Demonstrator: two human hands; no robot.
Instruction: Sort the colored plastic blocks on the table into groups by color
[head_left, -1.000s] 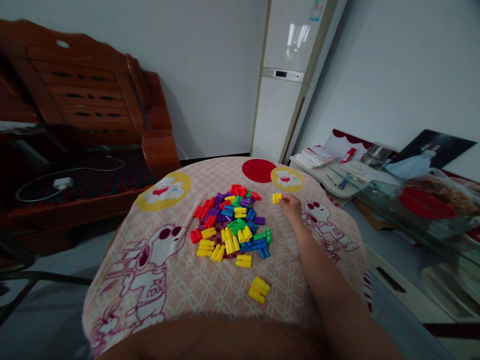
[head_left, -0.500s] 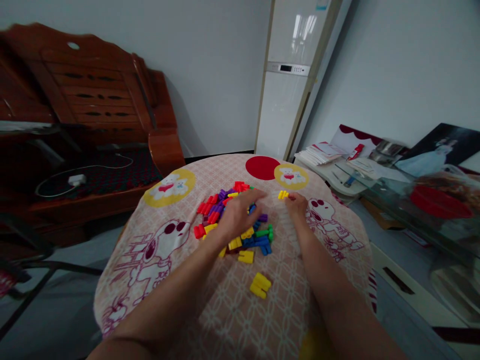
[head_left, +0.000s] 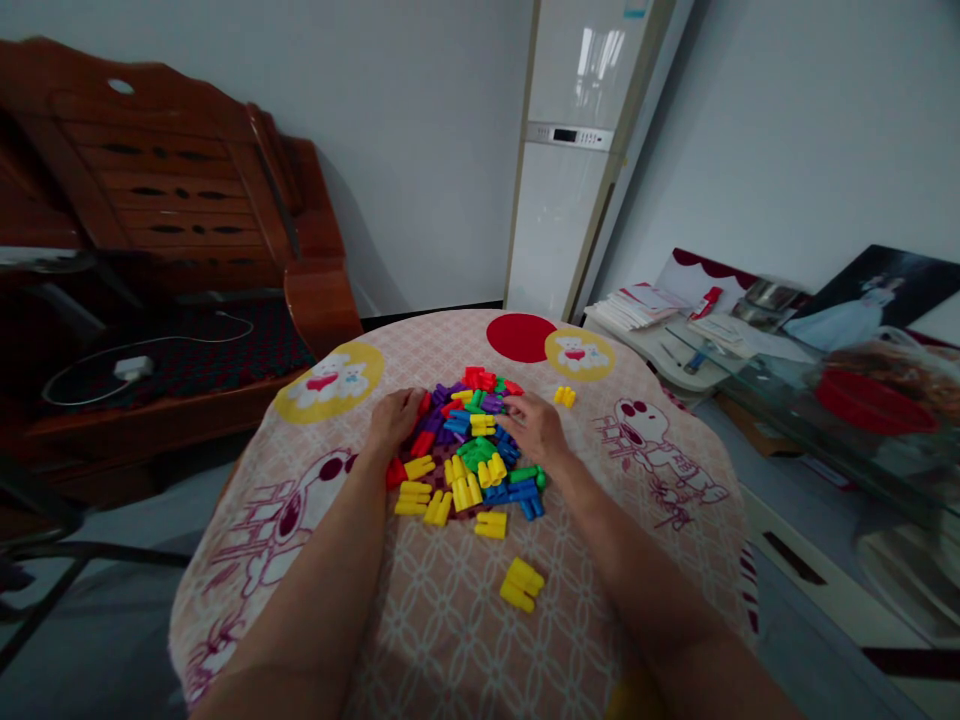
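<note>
L hand was at the pile's L edge, fingers by the red blocks; R hand was at the R edge, fingertips at a purple block. Hands were apart, w/ the block pile btwn them; couldn't tell if either gripped a pc. Pile sat mid-tbl on the patterned cloth. One yellow clump lay apart on the near side, another yellow pc beyond R hand, near the bear print. Wooden bench stood L, red bowl far R.
</note>
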